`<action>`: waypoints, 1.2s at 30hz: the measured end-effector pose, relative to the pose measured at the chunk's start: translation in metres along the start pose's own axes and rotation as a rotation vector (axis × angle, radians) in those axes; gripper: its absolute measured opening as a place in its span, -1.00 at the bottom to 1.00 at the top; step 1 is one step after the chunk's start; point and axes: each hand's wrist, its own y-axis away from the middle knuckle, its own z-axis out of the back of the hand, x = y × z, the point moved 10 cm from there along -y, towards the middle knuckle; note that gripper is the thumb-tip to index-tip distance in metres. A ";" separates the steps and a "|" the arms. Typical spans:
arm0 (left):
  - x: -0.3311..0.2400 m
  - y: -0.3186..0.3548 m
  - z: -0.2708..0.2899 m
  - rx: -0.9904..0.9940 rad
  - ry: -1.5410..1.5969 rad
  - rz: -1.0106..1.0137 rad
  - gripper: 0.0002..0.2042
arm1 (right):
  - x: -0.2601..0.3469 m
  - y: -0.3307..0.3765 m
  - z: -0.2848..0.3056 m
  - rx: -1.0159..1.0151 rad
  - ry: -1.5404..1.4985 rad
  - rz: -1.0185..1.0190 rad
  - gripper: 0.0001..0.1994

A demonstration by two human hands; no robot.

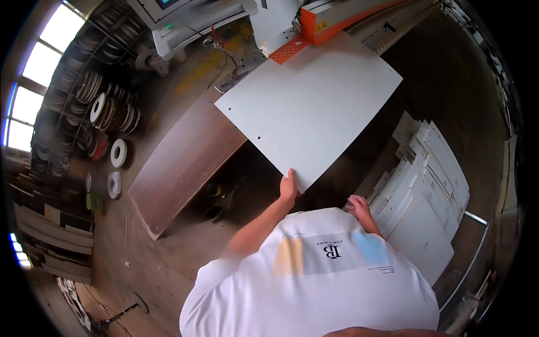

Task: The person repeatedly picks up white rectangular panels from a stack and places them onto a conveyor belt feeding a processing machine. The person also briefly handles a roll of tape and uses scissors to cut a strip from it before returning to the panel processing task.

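A large white panel with small dark holes near its edges reaches toward me from the machine. My left hand is shut on the panel's near corner, thumb on the top face and the other fingers out of sight beneath. To the right, my right hand is held close to my body, its fingers curled in and nothing visible in them. It is nearest a stack of white and grey panels, apart from the white panel.
A grey and white machine with an orange beam stands at the far end, its control console to the left. Left of the panel is a brown tabletop. Edge-banding rolls stand along the left, some on a rack.
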 end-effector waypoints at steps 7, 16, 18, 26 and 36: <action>-0.017 -0.035 -0.056 0.374 -0.299 -0.056 -0.50 | -0.179 0.033 0.050 0.016 0.372 0.129 -0.65; 0.064 -0.086 0.028 0.499 -0.400 -0.007 -0.71 | -0.155 0.080 0.056 -0.198 0.576 0.115 -0.64; 0.094 -0.097 0.060 0.551 -1.172 -0.340 -0.78 | -0.150 0.090 0.057 -0.290 0.398 0.071 -0.68; 0.164 -0.054 0.169 0.707 -1.541 -0.155 -0.79 | -0.238 0.157 0.096 -0.716 -0.337 -0.134 -0.68; 0.097 -0.099 0.090 0.604 -1.175 -0.421 -0.76 | -0.355 0.205 0.109 -0.853 -0.969 -0.260 -0.76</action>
